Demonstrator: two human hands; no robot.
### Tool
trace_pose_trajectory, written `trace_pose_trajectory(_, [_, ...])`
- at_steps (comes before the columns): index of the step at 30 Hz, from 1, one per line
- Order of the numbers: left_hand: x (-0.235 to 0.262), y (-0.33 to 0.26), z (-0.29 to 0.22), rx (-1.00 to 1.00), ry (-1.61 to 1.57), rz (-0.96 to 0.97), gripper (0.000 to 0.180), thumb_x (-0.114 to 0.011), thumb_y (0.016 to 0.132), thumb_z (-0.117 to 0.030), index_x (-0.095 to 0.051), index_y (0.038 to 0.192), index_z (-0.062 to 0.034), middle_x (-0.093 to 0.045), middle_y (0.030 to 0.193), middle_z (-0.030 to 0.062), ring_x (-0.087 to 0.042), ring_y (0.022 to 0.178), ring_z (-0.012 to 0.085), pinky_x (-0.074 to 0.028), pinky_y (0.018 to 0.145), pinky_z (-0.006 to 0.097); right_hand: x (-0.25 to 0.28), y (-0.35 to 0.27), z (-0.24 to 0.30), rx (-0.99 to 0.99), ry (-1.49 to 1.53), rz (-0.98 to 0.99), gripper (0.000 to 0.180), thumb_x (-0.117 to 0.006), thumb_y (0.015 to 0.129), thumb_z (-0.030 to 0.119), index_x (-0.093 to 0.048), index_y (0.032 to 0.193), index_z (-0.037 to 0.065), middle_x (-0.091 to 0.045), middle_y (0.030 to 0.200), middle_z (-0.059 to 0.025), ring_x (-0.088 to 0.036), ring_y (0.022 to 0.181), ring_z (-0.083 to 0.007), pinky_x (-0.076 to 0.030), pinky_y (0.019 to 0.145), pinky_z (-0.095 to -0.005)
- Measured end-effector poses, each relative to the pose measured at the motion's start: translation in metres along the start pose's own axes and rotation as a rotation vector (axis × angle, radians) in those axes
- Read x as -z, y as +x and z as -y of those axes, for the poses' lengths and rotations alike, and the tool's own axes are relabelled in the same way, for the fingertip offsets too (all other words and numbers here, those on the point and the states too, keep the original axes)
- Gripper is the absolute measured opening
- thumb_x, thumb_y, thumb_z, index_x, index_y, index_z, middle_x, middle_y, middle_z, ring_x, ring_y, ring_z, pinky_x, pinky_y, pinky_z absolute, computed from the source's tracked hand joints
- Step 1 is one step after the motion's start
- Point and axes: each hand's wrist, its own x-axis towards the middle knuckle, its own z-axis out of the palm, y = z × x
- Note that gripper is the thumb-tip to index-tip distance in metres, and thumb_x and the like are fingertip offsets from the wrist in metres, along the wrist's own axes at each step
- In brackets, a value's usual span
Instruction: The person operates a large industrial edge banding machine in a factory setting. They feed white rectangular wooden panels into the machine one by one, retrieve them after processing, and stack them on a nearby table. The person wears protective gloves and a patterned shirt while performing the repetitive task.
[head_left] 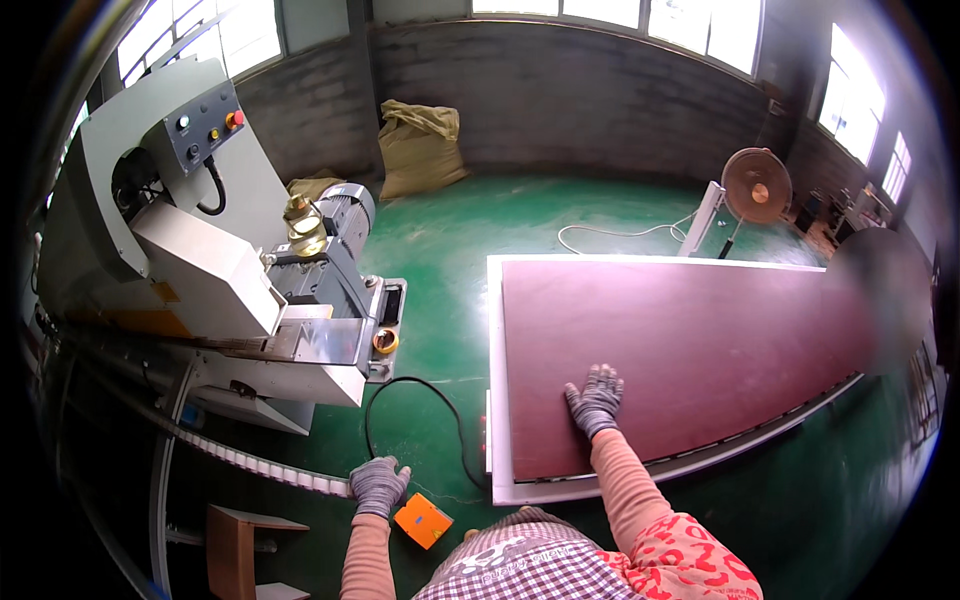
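My left hand [378, 487], in a grey striped glove, is closed at the near end of a long curved row of white segments [265, 467]. Its fingertips are partly hidden, and the thumb points up and to the right. That row runs leftward toward a large grey-white machine [205, 250]. My right hand [597, 402], gloved alike, lies with fingers spread on the dark red top [690, 350] of a white-framed table or conveyor. Just right of my left hand, low down, is an orange foot-pedal-like box [423, 521].
The machine carries a button panel [205, 130] and a motor [347, 215]; a roll of yellow tape [386, 341] sits on its edge. A black cable [450, 405] crosses the green floor. Farther back are a full sack [420, 150] and a round fan [757, 188]. A brown stand [230, 550] is lower left.
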Motion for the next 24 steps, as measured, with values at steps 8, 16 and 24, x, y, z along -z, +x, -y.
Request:
trace_pose_trajectory(8, [-0.005, 0.005, 0.003, -0.016, -0.015, -0.055, 0.04, -0.06, 0.084, -0.045, -0.07, 0.104, -0.0117, -0.07, 0.098, 0.0139, -0.067, 0.096, 0.0305, -0.051, 0.083, 0.044, 0.023, 0.014, 0.017, -0.076, -0.032, 0.098, 0.076, -0.033, 0.094, 0.059, -0.026, 0.152, 0.009, -0.015, 0.158, -0.0218, -0.006, 0.148, -0.0371, 0.004, 0.116, -0.0543])
trace_pose_trajectory(16, [-0.008, 0.004, 0.005, -0.013, -0.045, -0.126, 0.038, -0.062, 0.084, -0.044, -0.07, 0.102, -0.0109, -0.07, 0.098, 0.0133, -0.067, 0.095, 0.0303, -0.051, 0.084, 0.042, 0.026, -0.085, 0.044, 0.606, -0.006, 0.048, 0.067, -0.042, 0.092, 0.058, -0.041, 0.145, 0.018, -0.029, 0.153, -0.0192, -0.022, 0.144, -0.0364, -0.009, 0.118, -0.0507])
trace_pose_trajectory(24, [-0.003, 0.002, -0.003, -0.01, -0.025, -0.084, 0.035, -0.062, 0.084, -0.041, -0.07, 0.098, -0.01, -0.07, 0.097, 0.013, -0.067, 0.093, 0.0304, -0.052, 0.082, 0.042, 0.034, -0.024, -0.104, -0.143, -0.123, 0.039, 0.08, -0.035, 0.092, 0.064, -0.028, 0.151, 0.011, -0.016, 0.157, -0.0234, -0.005, 0.147, -0.0399, 0.005, 0.116, -0.0543])
